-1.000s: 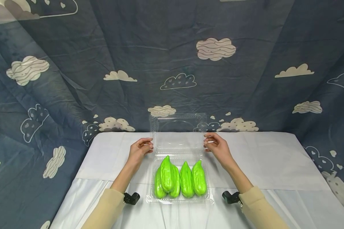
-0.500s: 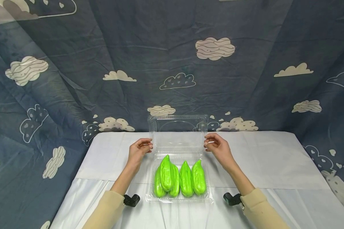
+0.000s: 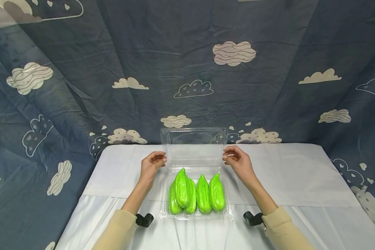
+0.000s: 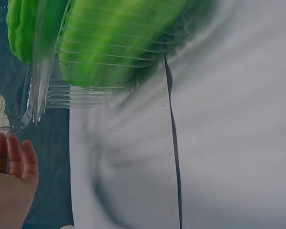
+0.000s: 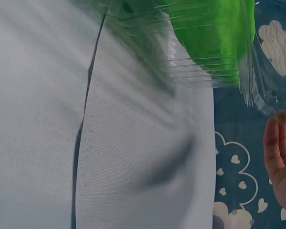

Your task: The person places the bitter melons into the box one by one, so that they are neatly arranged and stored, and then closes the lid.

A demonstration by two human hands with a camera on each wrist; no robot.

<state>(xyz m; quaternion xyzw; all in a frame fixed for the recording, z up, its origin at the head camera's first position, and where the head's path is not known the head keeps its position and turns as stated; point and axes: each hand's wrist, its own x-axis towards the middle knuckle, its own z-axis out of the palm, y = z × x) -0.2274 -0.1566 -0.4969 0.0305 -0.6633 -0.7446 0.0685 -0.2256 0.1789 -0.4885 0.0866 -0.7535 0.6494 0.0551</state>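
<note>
A clear plastic clamshell container sits on the white-covered table, its hinged lid raised at the far side. Several bright green, lumpy, pointed vegetables resembling bitter melons lie in the base; at the left, one melon rests on top of two others. My left hand pinches the lid's left edge with thumb and fingertips. On the opposite edge, my right hand holds the lid the same way. Both wrist views show fingertips right at the lid's rounded corners.
White cloth covers the table, with a seam running across it. Behind and at both sides hangs a dark blue curtain with cloud prints. A black wrist camera sits at the left cuff, another camera at the right.
The lid has tilted slightly toward me, its top edge now lower and looking wider. My hands have barely moved, and the green vegetables stay in place.
</note>
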